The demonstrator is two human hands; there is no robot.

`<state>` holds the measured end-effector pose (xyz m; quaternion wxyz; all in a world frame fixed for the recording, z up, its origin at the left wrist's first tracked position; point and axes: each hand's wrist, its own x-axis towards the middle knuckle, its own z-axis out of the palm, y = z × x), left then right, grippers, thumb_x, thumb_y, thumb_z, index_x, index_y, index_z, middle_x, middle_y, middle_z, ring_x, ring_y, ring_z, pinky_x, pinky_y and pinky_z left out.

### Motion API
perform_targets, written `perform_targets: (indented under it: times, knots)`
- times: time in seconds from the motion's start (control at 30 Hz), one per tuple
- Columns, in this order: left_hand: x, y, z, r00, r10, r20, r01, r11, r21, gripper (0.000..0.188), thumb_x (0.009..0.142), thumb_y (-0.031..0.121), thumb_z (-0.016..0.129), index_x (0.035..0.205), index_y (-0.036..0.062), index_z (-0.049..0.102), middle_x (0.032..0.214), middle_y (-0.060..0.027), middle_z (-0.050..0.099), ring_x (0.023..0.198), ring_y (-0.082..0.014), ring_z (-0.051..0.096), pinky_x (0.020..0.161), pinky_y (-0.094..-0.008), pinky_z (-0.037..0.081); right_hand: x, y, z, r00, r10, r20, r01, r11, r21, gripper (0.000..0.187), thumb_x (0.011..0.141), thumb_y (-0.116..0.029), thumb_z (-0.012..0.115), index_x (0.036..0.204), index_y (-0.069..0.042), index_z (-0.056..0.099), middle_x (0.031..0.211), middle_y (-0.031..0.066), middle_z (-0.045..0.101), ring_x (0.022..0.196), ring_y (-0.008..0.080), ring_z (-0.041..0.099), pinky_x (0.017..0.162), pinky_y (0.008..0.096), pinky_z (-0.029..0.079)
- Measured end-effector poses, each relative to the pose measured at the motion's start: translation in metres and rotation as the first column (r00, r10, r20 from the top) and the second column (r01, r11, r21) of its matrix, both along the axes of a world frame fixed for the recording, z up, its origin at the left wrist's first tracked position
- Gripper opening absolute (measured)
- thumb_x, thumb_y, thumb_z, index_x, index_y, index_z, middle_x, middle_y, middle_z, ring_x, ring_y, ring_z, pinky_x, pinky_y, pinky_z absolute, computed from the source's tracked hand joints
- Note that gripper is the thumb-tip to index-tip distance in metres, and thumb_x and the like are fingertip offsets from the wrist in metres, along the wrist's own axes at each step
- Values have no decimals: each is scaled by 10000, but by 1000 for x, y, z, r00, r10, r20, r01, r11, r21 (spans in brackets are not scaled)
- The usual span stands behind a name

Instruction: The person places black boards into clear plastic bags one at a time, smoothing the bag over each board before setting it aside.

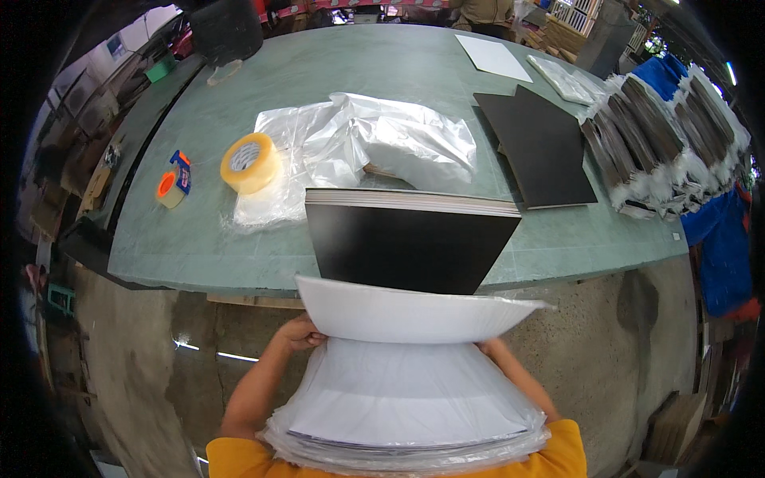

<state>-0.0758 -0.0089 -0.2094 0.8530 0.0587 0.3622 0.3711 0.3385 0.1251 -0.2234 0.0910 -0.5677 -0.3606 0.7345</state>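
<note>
Against my body rests a stack of white sheets [406,390] in clear plastic, with its far end curled upward as a white flap [406,315]. My left hand [303,333] is closed on the left edge of this stack, just below the flap. At its right edge is my right hand [490,347], mostly covered by the flap, with its fingers hidden. Just beyond, a stack of black boards [402,248] with pale edges stands at the table's near edge. Behind that, crumpled clear plastic wrap [343,139] lies on the green table [199,255].
A large roll of clear tape [249,163] and an orange-and-blue tape dispenser [174,182] sit at left. Black boards [546,147], a white sheet [492,57] and wrapped bundles of dark boards [669,139] lie at right. Someone [484,14] is at the far side.
</note>
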Motion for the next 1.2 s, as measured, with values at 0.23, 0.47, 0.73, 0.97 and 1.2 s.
perform_targets:
  times: [0.23, 0.47, 0.73, 0.97, 1.2]
  knots:
    - [6, 17, 92, 254, 151, -955, 532, 803, 269, 170, 731, 134, 590, 854, 17, 605, 832, -96, 608, 763, -178, 564, 694, -298, 437, -2, 11, 93, 959, 167, 229, -275, 741, 613, 138, 768, -78, 480, 811, -10, 592, 775, 71, 604, 728, 188, 557, 670, 315, 430]
    - [91, 14, 204, 706, -496, -505, 622, 94, 777, 398, 872, 283, 427, 1168, 18, 460, 1271, -203, 345, 1216, -298, 289, 992, -370, 226, -56, -35, 172, 206, 963, -175, -697, 270, 665, 500, 875, -379, 383, 1268, -72, 342, 1354, 144, 234, 1264, 269, 184, 1021, 385, 145]
    - [33, 25, 73, 179, -320, -930, 919, 391, 42, 578, 812, 478, 442, 1217, 67, 412, 1228, -169, 422, 1136, -270, 408, 948, -327, 307, 2, 68, 109, 187, 982, 22, -906, 163, 391, 449, 835, -400, 470, 1106, -48, 531, 1084, 135, 548, 1013, 238, 509, 876, 310, 380]
    - [21, 122, 310, 322, 414, -852, 711, 488, 506, 216, 768, 214, 582, 864, 21, 593, 754, -71, 610, 697, -158, 569, 645, -265, 442, -19, 190, 185, 978, 155, 137, -202, 574, 793, 529, 690, -288, 646, 1081, 43, 512, 1104, 185, 520, 1022, 264, 501, 883, 362, 385]
    - [73, 260, 303, 3, 563, -826, 852, 431, 297, 246, 760, 229, 592, 787, -11, 548, 658, -100, 556, 634, -156, 539, 576, -283, 417, -143, 224, 213, 879, 61, -473, 291, 717, 634, 382, 701, -225, 683, 943, 45, 560, 856, 82, 598, 763, 146, 558, 660, 277, 448]
